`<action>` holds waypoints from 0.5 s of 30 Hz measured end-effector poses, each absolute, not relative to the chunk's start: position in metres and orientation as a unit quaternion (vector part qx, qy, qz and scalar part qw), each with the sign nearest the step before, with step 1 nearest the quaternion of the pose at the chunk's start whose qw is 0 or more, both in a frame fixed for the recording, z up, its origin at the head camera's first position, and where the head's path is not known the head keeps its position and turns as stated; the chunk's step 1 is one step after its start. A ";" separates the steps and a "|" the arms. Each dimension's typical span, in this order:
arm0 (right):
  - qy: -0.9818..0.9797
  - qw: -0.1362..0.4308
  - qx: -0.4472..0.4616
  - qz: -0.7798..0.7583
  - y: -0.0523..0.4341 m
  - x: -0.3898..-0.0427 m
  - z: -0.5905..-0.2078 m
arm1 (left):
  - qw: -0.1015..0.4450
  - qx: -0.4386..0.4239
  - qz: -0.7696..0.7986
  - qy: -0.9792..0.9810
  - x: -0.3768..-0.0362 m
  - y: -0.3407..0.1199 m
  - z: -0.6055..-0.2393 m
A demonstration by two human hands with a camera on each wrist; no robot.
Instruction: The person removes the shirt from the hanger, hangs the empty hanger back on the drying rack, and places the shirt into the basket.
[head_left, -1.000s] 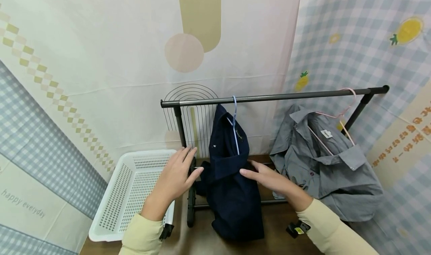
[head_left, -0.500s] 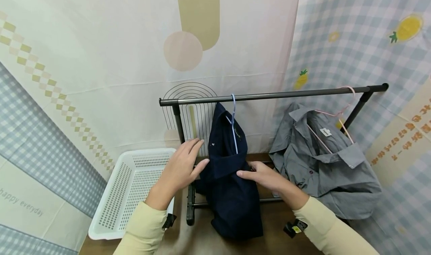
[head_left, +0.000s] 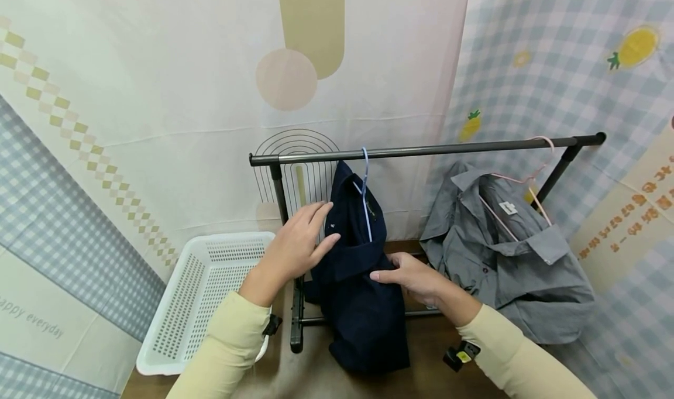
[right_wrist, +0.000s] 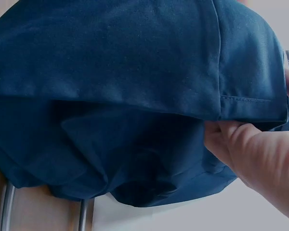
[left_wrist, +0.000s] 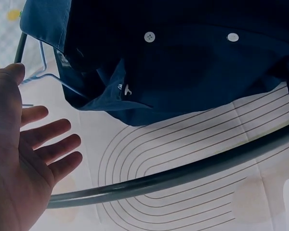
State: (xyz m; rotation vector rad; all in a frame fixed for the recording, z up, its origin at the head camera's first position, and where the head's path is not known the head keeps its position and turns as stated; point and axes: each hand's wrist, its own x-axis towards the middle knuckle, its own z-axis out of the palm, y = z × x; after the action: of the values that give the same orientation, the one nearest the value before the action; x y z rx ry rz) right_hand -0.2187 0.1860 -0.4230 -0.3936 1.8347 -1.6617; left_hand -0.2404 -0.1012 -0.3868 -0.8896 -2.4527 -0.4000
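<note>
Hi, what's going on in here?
Someone is handling a dark blue shirt that hangs on a blue hanger from a black rail. Their right hand pinches the cloth, while the left hand is open near its other side. A grey shirt hangs farther right on a pink hanger, and a white basket sits to the left.
</note>
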 end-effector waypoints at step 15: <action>0.671 0.301 -0.148 -0.661 0.181 -0.220 -0.427 | 0.239 -0.317 -0.222 -0.891 -0.251 -0.093 -0.375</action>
State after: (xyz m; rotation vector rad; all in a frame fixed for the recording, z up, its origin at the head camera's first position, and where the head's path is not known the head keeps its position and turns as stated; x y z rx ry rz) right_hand -0.2195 0.1807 -0.4270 -0.3933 1.7809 -1.7525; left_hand -0.2514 -0.0931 -0.3745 -0.8683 -2.4394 -0.6075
